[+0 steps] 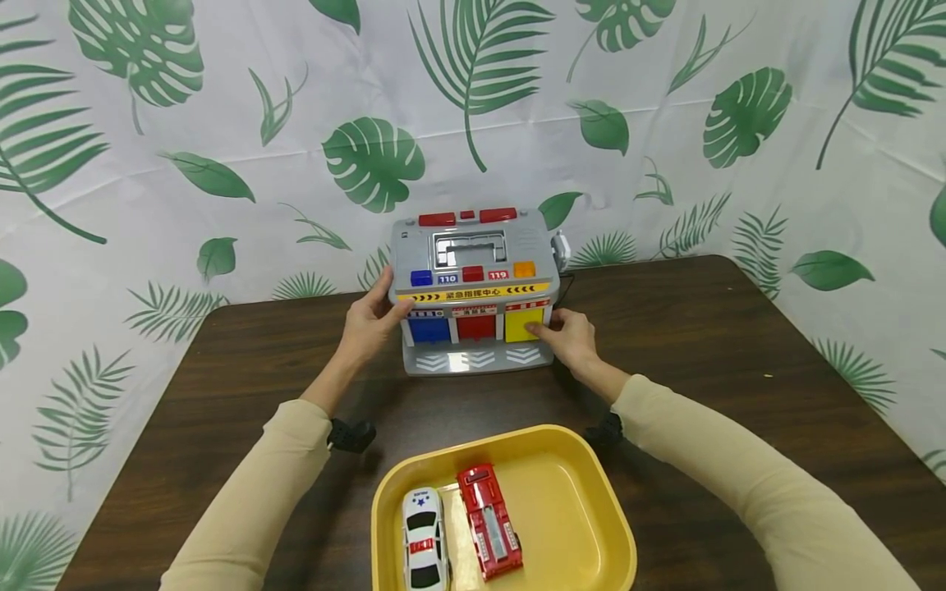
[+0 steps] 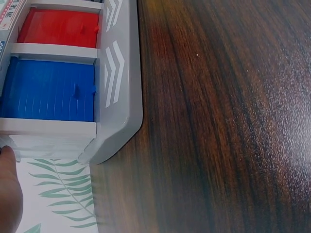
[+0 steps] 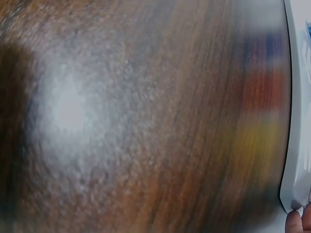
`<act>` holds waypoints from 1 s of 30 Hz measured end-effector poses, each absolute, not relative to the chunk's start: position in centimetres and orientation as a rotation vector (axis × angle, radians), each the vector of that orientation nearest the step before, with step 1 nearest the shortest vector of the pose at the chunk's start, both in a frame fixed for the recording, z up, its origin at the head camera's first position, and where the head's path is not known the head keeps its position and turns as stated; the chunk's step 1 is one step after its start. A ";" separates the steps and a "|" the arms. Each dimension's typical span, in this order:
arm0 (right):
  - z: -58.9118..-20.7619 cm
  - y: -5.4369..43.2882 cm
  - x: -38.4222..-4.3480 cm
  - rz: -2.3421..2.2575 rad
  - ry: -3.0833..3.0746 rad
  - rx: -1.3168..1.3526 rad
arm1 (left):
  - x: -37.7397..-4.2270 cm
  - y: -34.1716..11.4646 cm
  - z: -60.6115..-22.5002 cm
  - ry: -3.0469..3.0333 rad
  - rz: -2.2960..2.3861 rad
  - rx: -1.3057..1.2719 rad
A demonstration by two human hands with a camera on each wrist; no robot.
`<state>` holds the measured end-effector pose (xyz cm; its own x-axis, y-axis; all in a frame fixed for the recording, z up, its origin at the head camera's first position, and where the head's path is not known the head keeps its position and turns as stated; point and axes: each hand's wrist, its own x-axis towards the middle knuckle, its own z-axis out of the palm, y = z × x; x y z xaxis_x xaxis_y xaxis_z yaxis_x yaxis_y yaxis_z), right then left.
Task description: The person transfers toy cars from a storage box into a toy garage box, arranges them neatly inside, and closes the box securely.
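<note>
A grey toy emergency garage [image 1: 473, 289] stands on the table, with a blue door [image 1: 429, 330], a red door [image 1: 476, 326] and a yellow door [image 1: 523, 326] along its front. My left hand [image 1: 364, 327] holds its upper left end, thumb over the front edge and fingers along the side. At the lower right end, my right hand [image 1: 575, 338] grips the garage, its thumb on the yellow door and the other fingers partly hidden beside the wall. All three doors are down. The left wrist view shows the blue door [image 2: 51, 90] closely; the right wrist view catches the garage's front ledge [image 3: 295, 145].
A yellow tray [image 1: 569, 509] lies on the dark wooden table [image 1: 251, 394] nearer to me. Inside it are a white toy police car [image 1: 424, 538] and a red toy fire truck [image 1: 489, 521]. A leaf-patterned cloth [image 1: 288, 180] hangs behind the table.
</note>
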<state>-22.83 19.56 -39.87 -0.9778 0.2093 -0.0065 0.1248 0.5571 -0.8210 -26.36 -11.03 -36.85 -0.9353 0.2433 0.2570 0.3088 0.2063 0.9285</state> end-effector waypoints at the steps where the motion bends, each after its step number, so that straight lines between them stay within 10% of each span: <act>1: -39.9 19.5 -22.8 1.402 -2.686 -0.290 | -26.4 -11.0 -36.9 -2.398 -1.862 -0.550; 30: -40.6 18.7 -22.9 1.220 -2.590 -0.337 | -24.8 -10.6 -34.4 -2.447 -1.854 -0.526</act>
<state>-22.88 18.66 -40.59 -0.9398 0.3148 0.1327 0.0981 0.6209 -0.7777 -24.81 -10.65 -34.44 -0.9427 0.2492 0.2221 0.2812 0.2345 0.9306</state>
